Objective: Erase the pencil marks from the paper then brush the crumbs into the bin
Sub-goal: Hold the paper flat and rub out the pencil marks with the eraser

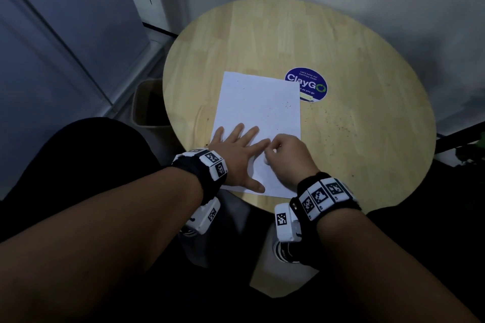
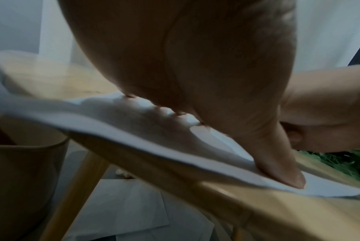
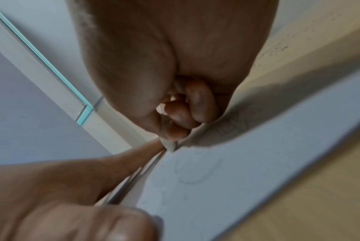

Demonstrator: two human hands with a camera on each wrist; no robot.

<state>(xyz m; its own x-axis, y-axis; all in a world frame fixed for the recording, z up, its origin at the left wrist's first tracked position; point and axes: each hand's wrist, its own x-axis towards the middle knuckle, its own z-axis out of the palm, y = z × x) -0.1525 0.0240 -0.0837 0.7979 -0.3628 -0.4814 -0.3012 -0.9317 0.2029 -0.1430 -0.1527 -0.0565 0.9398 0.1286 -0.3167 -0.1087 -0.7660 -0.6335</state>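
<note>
A white sheet of paper (image 1: 257, 102) lies on the round wooden table (image 1: 341, 60). My left hand (image 1: 241, 149) lies flat on the paper's near left part, fingers spread; its thumb (image 2: 277, 163) presses the sheet (image 2: 113, 117) near the table edge. My right hand (image 1: 283, 155) sits just right of it, fingers curled round a small whitish eraser (image 3: 170, 145) whose tip touches the paper. Faint pencil marks (image 3: 195, 171) show on the sheet beside the eraser. Dark crumbs (image 1: 287, 105) dot the paper's right side.
A beige bin (image 1: 147, 105) stands on the floor under the table's left edge, also seen low in the left wrist view (image 2: 20, 171). More crumbs (image 1: 338, 126) speckle the bare wood right of the paper. A blue round sticker (image 1: 307, 84) is on the table beyond the sheet.
</note>
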